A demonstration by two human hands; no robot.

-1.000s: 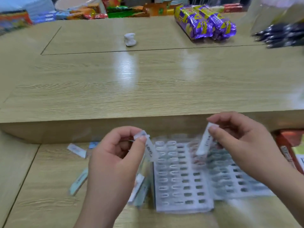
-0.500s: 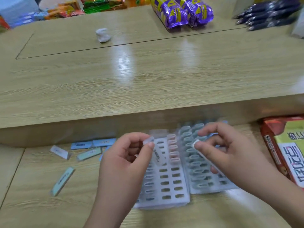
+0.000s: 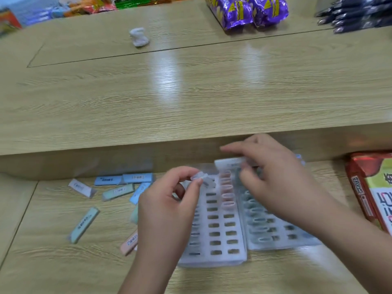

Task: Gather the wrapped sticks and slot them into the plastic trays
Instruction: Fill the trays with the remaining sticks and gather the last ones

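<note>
Wooden bench (image 3: 53,268): two plastic trays (image 3: 220,258), loose sticks (image 3: 84,224) to their left. My left grip (image 3: 169,209) pinches a white wrapped stick (image 3: 204,179) over the left tray; right grip (image 3: 275,183) pinches a second stick (image 3: 228,162), far row. I should upend each and seat it squarely.

Low desk (image 3: 53,268): left tray (image 3: 214,240) and right tray (image 3: 275,236) side by side, touching. Loose sticks (image 3: 84,224) scattered left of them, a box (image 3: 360,194) to the right. Left hand (image 3: 167,211) over the left tray, pinching a stick (image 3: 204,179); right hand (image 3: 273,183) over the right tray's far end, holding a second stick (image 3: 228,162). Behind, raised counter (image 3: 191,98): small wad (image 3: 139,37), snack packs (image 3: 246,11), pens (image 3: 356,15) far right.
</note>
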